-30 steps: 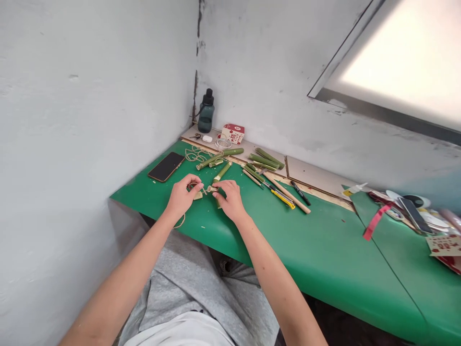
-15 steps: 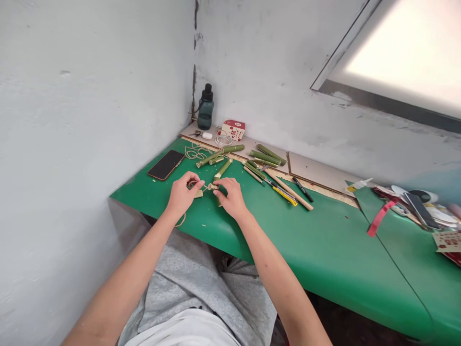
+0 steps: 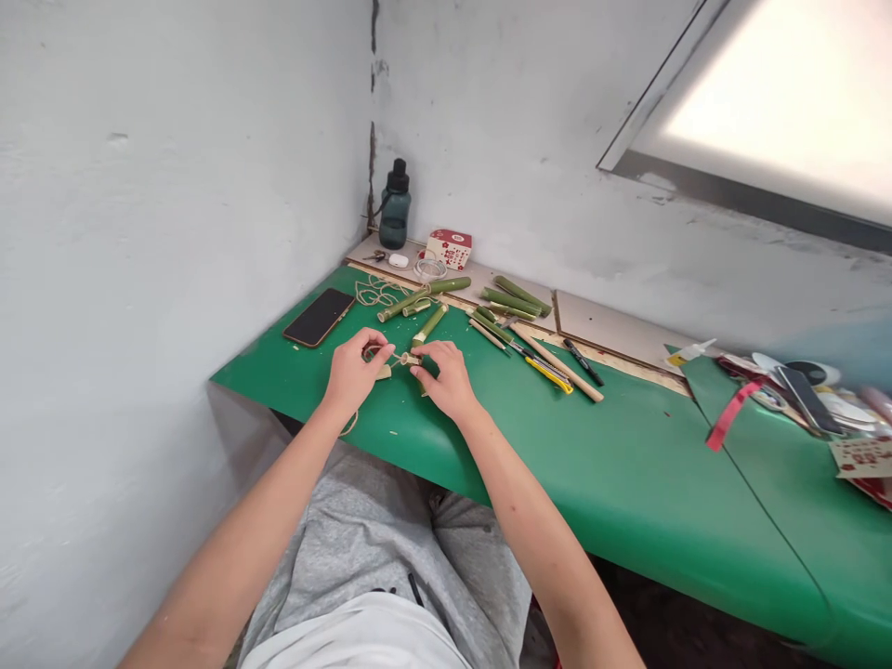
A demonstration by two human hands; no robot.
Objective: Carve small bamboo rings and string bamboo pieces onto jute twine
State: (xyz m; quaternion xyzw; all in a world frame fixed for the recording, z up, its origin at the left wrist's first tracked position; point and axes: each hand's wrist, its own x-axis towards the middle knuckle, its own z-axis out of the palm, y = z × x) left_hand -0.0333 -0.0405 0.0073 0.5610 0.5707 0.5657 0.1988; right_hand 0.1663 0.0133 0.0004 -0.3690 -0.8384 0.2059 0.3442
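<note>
My left hand (image 3: pixel 357 364) is closed, thumb and index finger pinching a thin strand of twine (image 3: pixel 350 426). From that pinch the strand runs across to a short piece of bamboo (image 3: pixel 407 359), and a loose end hangs by the table's near edge. My right hand (image 3: pixel 444 373) has its fingers closed on this short piece, which lies crosswise over a longer green bamboo stick (image 3: pixel 432 322). The fingers hide part of the crossing. A small pale bamboo piece (image 3: pixel 383 372) lies just beside my left fingertips.
On the green table (image 3: pixel 592 465) lie a phone (image 3: pixel 319 317), more bamboo (image 3: pixel 517 297), a yellow utility knife (image 3: pixel 549 375), a wooden-handled tool (image 3: pixel 561 364) and a black marker (image 3: pixel 583 362). A water bottle (image 3: pixel 395 209) and a red-and-white box (image 3: pixel 450 249) stand behind. Clutter (image 3: pixel 812 395) sits far right.
Both hands keep nearly the same place and grip on the twine and bamboo. The whole view has shifted slightly.
</note>
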